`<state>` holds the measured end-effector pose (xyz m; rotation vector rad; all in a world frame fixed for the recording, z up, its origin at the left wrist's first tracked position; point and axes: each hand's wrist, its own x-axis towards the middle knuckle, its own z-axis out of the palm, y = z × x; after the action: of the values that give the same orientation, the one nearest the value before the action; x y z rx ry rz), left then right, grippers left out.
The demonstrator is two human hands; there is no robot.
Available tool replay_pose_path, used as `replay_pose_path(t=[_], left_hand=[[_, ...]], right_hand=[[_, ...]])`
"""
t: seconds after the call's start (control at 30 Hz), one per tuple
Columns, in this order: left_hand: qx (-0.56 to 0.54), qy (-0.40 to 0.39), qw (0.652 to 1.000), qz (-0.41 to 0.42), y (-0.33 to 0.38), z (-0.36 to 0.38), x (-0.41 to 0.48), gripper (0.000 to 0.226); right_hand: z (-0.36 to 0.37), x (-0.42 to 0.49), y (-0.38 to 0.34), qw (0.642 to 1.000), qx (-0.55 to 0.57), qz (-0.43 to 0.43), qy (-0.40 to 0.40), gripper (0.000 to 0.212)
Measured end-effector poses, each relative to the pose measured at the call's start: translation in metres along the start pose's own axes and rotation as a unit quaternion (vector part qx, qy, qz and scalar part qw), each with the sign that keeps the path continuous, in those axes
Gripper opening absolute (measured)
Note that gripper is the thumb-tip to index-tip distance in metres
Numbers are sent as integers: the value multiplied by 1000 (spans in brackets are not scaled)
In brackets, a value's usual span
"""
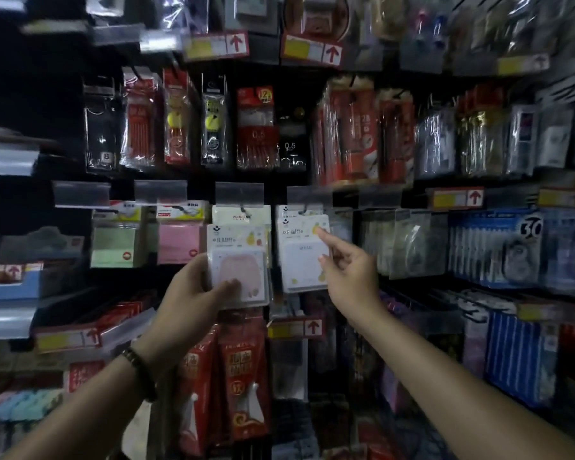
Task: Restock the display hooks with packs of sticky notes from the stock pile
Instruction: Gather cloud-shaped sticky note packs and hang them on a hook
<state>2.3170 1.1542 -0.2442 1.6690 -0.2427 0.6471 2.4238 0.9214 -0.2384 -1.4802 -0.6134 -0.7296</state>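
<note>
My left hand (193,293) grips a white pack of sticky notes with a pink pad (238,263) by its lower left corner, held up in front of the display wall. Behind its top hangs another white pack (241,215) on a hook. To the right, a white pack with a pale blue pad (301,257) hangs on its hook. My right hand (346,263) touches that pack's right edge with the index fingertip near its top corner and the thumb lower down. Green (115,242) and pink (178,240) sticky note packs hang further left.
Rows of pen and pencil packs (258,127) hang above. Red packs (243,376) hang below, and clear and blue packs (498,247) fill the hooks to the right. Clear price-label holders (239,193) stick out above each hook. Shelves (7,293) stand at the left.
</note>
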Motion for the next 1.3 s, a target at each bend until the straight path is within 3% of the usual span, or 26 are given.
replay_pose_path(t=[0.27,0.57,0.87,1.07,1.23,1.3], left_hand=[[-13,-10,1000,22,8,16,28,38],[-15,-12,999,28,-1,18,40,37],[-8,-3,1000,7,-10,22,46,35],[-2,1,1000,-28,-19,28,50,27],[-10,9,999,-29,-23,34,53,25],[-18,12,999,-30,-24,38,55,25]], right_hand=[[10,40,10,999,-10,-31,36,45],[13,56,18,1000,-3,-11,28,44],[19,73,30,988,-148,-29,10,46],[24,84,36,932,-354,-56,-51,66],[16,76,16,851,-519,-51,-59,68],[12,67,13,848,-523,-70,-40,63]])
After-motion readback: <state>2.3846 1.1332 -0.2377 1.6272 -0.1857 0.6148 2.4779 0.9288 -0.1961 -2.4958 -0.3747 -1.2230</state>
